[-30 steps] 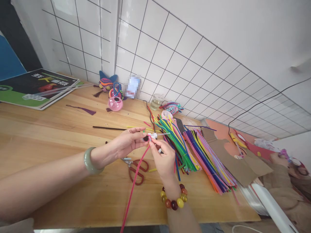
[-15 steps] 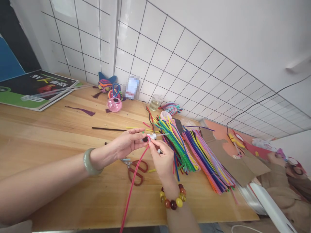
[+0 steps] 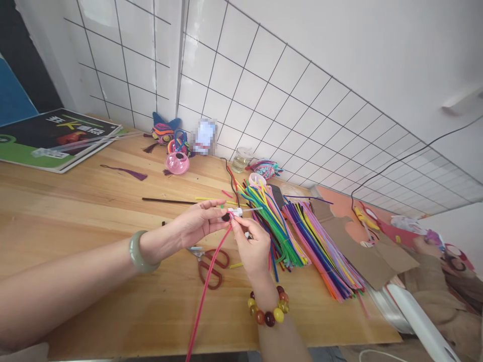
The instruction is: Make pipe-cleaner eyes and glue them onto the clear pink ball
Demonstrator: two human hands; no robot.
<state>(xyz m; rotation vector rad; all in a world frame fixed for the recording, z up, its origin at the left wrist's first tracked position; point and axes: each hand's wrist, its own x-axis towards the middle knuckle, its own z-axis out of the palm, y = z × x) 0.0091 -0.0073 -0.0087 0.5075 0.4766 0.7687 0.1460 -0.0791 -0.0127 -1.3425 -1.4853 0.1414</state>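
Note:
My left hand, with a green bangle on its wrist, pinches a small dark round piece between thumb and fingers. My right hand, wearing a beaded bracelet, is closed on a pink pipe cleaner beside that piece. The strand's long end hangs down to the table's near edge. Fingertips partly hide where strand and piece meet. Just behind the hands is a white glue gun with a clear stick and a black cord. Red-handled scissors lie below my left hand.
Bundles of coloured pipe cleaners lie right of my hands, near cut cardboard. Along the wall stand a glass cup, a pink round container and colourful figures. A purple tassel and a magazine lie left.

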